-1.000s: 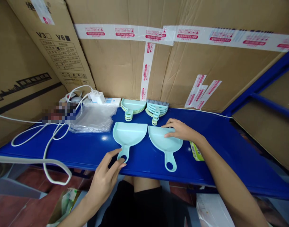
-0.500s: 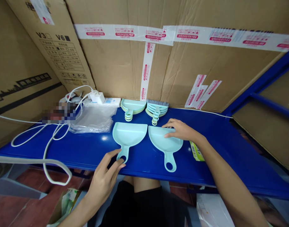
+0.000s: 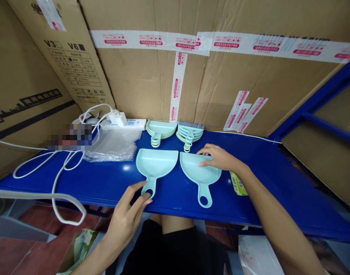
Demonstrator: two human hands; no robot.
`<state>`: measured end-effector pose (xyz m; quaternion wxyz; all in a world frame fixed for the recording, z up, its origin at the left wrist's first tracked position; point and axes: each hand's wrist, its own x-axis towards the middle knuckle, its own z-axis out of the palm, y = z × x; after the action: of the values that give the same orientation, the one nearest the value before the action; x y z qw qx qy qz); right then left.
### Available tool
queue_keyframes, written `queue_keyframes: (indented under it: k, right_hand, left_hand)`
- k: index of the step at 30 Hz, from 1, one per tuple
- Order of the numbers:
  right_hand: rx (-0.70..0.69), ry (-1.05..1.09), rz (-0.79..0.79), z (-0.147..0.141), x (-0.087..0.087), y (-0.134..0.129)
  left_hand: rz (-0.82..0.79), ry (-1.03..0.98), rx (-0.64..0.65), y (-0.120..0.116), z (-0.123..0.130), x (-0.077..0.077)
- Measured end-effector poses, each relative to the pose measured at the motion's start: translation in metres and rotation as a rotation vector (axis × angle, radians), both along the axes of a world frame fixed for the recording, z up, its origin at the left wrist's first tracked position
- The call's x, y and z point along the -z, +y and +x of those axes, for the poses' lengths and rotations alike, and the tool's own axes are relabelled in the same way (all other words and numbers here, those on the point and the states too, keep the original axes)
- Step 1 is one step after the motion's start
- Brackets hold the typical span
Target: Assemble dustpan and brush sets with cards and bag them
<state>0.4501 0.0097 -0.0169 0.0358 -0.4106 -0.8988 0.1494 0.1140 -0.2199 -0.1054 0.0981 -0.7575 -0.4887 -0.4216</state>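
Note:
Two light teal dustpans lie side by side on the blue table, handles toward me. On the handle of the left dustpan (image 3: pixel 157 164) my left hand (image 3: pixel 129 210) has its fingers closed around the ring. The right dustpan (image 3: pixel 200 170) has my right hand (image 3: pixel 216 157) at its upper right edge, thumb inside the pan and fingers over the rim. Behind them stand a stack of dustpans (image 3: pixel 161 128) and a second stack (image 3: pixel 189 133) with grey brush bristles at its back.
Clear plastic bags (image 3: pixel 114 143) lie at the left beside white cables (image 3: pixel 56 187) and a white power strip (image 3: pixel 137 123). A yellow-green packet (image 3: pixel 238 184) is partly under my right forearm. Cardboard (image 3: pixel 146 84) walls the back of the blue table (image 3: pixel 275 183).

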Motion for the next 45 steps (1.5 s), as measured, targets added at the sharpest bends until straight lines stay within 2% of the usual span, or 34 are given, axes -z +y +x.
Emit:
queue_keyframes:
  k: [9, 12, 15, 18, 21, 23, 25, 27, 29, 32, 34, 36, 38, 41, 45]
  right_hand:
    - [0.020, -0.015, -0.010, -0.001, -0.004, -0.003]
    - [0.019, -0.013, -0.009, -0.002, -0.005, -0.004]
    - [0.013, -0.015, 0.000, -0.002, -0.005, -0.004]
    - [-0.006, 0.007, 0.009, 0.000, -0.004, -0.002]
    - [-0.029, 0.072, 0.028, 0.003, -0.002, 0.002]
    - [-0.022, 0.118, 0.061, 0.006, 0.000, 0.007]
    - [-0.009, 0.151, 0.104, 0.007, 0.003, 0.011]
    - [-0.003, 0.168, 0.140, 0.007, 0.005, 0.014]
    - [-0.006, 0.178, 0.169, 0.005, 0.005, 0.014]
    - [-0.054, 0.220, 0.177, -0.001, 0.002, 0.008]
    - [-0.109, 0.251, 0.162, -0.007, -0.001, 0.003]
    - [-0.141, 0.253, 0.150, -0.012, -0.001, -0.002]
    - [-0.145, 0.227, 0.138, -0.015, 0.002, -0.005]
    - [-0.142, 0.166, 0.111, -0.018, 0.009, -0.005]
    - [-0.116, 0.124, 0.122, -0.017, 0.016, -0.004]
  left_hand:
    - [-0.005, 0.022, -0.013, -0.002, -0.001, -0.004]
    - [0.007, 0.019, -0.045, -0.004, -0.004, -0.012]
    - [0.013, -0.037, -0.030, -0.004, -0.004, -0.026]
    - [0.016, -0.143, 0.018, 0.001, 0.000, -0.051]
    - [0.006, -0.332, 0.087, 0.012, 0.012, -0.087]
    - [0.021, -0.480, 0.169, 0.026, 0.022, -0.113]
    - [0.004, -0.633, 0.307, 0.046, 0.034, -0.140]
    - [-0.027, -0.786, 0.473, 0.075, 0.045, -0.166]
    - [-0.111, -0.920, 0.572, 0.111, 0.055, -0.191]
    - [-0.225, -1.076, 0.595, 0.172, 0.065, -0.223]
    - [-0.251, -1.175, 0.588, 0.210, 0.069, -0.235]
    - [-0.251, -1.247, 0.558, 0.239, 0.071, -0.236]
    - [-0.199, -1.222, 0.490, 0.258, 0.070, -0.224]
    - [-0.150, -1.130, 0.409, 0.269, 0.057, -0.192]
    - [-0.080, -1.064, 0.328, 0.267, 0.020, -0.151]
